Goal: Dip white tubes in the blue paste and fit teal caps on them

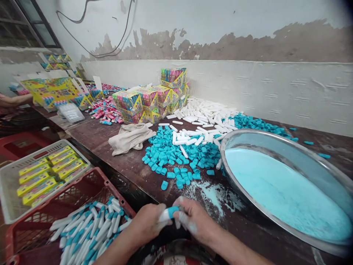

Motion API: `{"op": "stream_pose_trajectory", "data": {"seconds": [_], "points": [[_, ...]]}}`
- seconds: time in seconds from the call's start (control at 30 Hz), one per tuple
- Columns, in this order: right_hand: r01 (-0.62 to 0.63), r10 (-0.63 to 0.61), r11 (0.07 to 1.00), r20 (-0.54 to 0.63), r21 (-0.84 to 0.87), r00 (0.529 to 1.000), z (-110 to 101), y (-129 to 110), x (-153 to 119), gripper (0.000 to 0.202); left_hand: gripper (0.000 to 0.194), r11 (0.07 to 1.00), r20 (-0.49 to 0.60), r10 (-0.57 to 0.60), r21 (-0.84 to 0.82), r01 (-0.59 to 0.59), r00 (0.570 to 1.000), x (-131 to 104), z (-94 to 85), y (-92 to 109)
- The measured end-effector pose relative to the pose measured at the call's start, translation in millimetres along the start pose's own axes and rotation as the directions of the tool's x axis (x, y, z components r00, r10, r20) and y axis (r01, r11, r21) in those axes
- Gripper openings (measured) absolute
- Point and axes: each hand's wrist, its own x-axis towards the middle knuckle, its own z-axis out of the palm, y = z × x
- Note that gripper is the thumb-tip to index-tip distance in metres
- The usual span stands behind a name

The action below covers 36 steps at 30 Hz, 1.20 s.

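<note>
In front of me at the table edge, my left hand (150, 220) is closed around a white plastic tube (164, 215). A blue cap (173, 211) sits at the tube's right end, where the powdered fingers of my right hand (190, 217) pinch it. Ahead lies a heap of loose blue caps (162, 151), with white tubes (204, 114) piled behind and partly on it. On the right stands a wide metal basin (248, 191) of light blue powder (281, 191). Capped white tubes (91, 228) fill a red crate (106, 180) at lower left.
Boxed packs (149, 99) stand stacked near the wall, beside pink and blue tubes (107, 110). A crumpled cloth (131, 138) lies left of the caps. A white basket (82, 156) holds yellow boxes (49, 173). Another person's arm (20, 99) shows at far left.
</note>
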Motion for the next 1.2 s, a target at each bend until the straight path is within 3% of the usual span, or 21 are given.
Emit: {"op": "stream_pose_trajectory", "data": {"seconds": [0.1, 0.23, 0.3, 0.37, 0.4, 0.47, 0.53, 0.63, 0.77, 0.93, 1.1, 1.2], "points": [[-0.009, 0.006, 0.988, -0.02, -0.153, 1.0, -3.1, 3.2, -2.0, 0.025, 0.019, 0.989, -0.027, -0.145, -0.017, 0.145, 0.989, -34.4, -12.2, -53.4], [0.011, -0.049, 0.962, -0.134, -0.271, 0.99, -41.6, 9.6, -4.5, 0.01, 0.022, 0.918, -0.032, -0.375, 0.126, 0.376, 0.926, -70.0, -27.2, -143.1], [0.031, -0.1, 0.939, -0.187, -0.343, 0.977, -59.1, 11.8, -5.3, 0.014, 0.037, 0.892, -0.113, -0.399, 0.184, 0.414, 0.91, -66.5, -36.1, -160.2], [0.029, -0.127, 0.92, -0.227, -0.391, 0.966, -67.3, 11.4, -6.0, 0.016, 0.049, 0.937, -0.226, -0.264, 0.171, 0.305, 0.938, -43.0, -48.0, -144.1], [0.022, -0.131, 0.913, -0.241, -0.407, 0.962, -67.7, 10.3, -6.6, 0.016, 0.042, 0.97, -0.266, -0.146, 0.149, 0.19, 0.953, -24.5, -54.8, -125.0], [0.006, -0.125, 0.905, -0.254, -0.425, 0.959, -63.9, 7.1, -8.7, 0.015, 0.031, 0.984, -0.305, 0.087, 0.177, -0.033, 0.948, 22.3, -67.3, -75.1], [-0.004, -0.118, 0.9, -0.253, -0.436, 0.96, -58.4, 5.1, -12.8, 0.016, 0.029, 0.95, -0.265, 0.248, 0.257, -0.18, 0.932, 75.9, -74.8, -26.1], [-0.008, -0.119, 0.896, -0.257, -0.444, 0.959, -55.8, 8.1, -23.6, 0.018, 0.028, 0.922, -0.186, 0.315, 0.291, -0.254, 0.931, 151.3, -73.9, 18.6], [-0.032, -0.117, 0.889, -0.295, -0.456, 0.948, -64.1, 19.9, -41.5, 0.02, 0.029, 0.903, -0.132, 0.336, 0.326, -0.279, 0.933, 212.3, -64.2, 30.2], [-0.018, -0.142, 0.887, -0.31, -0.462, 0.94, -71.4, 25.0, -48.2, 0.021, 0.03, 0.907, -0.14, 0.356, 0.291, -0.305, 0.924, 221.7, -60.1, 17.4], [-0.016, -0.163, 0.897, -0.365, -0.442, 0.917, -68.8, 13.6, -40.5, 0.019, 0.035, 0.95, -0.235, 0.312, 0.099, -0.297, 0.92, 197.6, -63.3, 4.0], [-0.01, -0.172, 0.906, -0.39, -0.423, 0.904, -68.0, 10.0, -34.5, 0.018, 0.034, 0.951, -0.303, 0.278, -0.045, -0.305, 0.912, 176.1, -66.4, 12.1]]}}
